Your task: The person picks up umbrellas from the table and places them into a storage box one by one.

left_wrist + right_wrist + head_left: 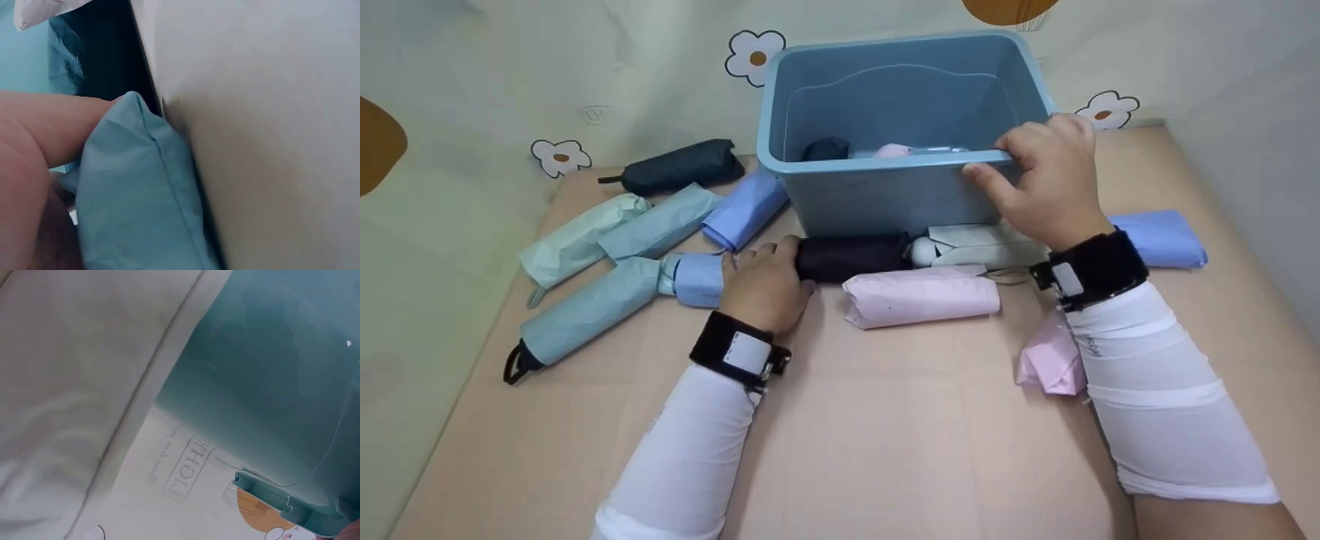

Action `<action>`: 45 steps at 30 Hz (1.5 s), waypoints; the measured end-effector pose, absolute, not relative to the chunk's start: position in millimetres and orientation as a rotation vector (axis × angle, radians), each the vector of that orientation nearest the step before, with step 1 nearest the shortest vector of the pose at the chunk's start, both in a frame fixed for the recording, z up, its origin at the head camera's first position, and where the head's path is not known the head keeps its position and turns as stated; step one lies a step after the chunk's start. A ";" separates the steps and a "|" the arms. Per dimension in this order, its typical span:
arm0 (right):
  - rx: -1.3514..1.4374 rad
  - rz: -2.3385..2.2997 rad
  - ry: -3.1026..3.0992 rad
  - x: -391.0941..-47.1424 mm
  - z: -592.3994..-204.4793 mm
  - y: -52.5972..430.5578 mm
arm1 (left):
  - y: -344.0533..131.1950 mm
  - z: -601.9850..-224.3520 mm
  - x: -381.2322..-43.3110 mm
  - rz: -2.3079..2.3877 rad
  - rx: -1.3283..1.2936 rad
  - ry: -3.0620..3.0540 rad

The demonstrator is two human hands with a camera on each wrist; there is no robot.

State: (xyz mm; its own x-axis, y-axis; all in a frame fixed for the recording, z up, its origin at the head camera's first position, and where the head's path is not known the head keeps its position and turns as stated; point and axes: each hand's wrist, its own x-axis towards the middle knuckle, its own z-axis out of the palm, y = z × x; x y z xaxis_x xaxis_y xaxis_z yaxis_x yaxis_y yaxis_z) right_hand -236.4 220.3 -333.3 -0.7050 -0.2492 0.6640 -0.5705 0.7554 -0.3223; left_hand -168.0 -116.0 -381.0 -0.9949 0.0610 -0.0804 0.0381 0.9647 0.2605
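My left hand (769, 285) grips the right end of a folded blue umbrella (699, 280) on the table; in the left wrist view, a finger (67, 121) lies behind bluish umbrella fabric (140, 197). A dark folded umbrella (851, 257) lies just right of that hand. My right hand (1054, 180) holds the front rim of a blue-grey plastic bin (877, 199) near its right corner, thumb outside. Inside the bin, a dark item (826, 148) and a pink item (893, 151) show partly. In the right wrist view, the bin wall (270, 382) fills much of the frame.
Left lie a black umbrella (682, 167), mint (585, 236) and teal (592, 307) ones, and others. Before the bin are a pale umbrella (986, 246) and a pink one (922, 296). Another pink (1050, 356) and a blue one (1161, 238) lie right. Walls (660, 82) stand behind.
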 end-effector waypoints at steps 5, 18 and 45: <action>0.610 0.693 -2.345 -236.6 -333.1 220.4 | -115.7 -380.8 -167.3 0.430 0.089 3.041; 0.614 0.696 -2.322 -236.8 -333.7 220.4 | -114.7 -380.0 -165.5 0.443 0.118 3.057; 0.608 0.701 -2.331 -236.3 -334.5 219.6 | -116.4 -381.1 -167.1 0.430 0.133 3.031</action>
State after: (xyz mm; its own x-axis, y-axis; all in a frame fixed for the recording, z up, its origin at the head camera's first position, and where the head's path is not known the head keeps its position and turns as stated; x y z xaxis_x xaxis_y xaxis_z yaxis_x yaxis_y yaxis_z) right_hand -236.3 219.6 -334.5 -0.7001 -0.2418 0.6718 -0.5722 0.7528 -0.3254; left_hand -167.1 -116.4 -381.1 -0.9933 0.0964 -0.0643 0.0747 0.9569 0.2806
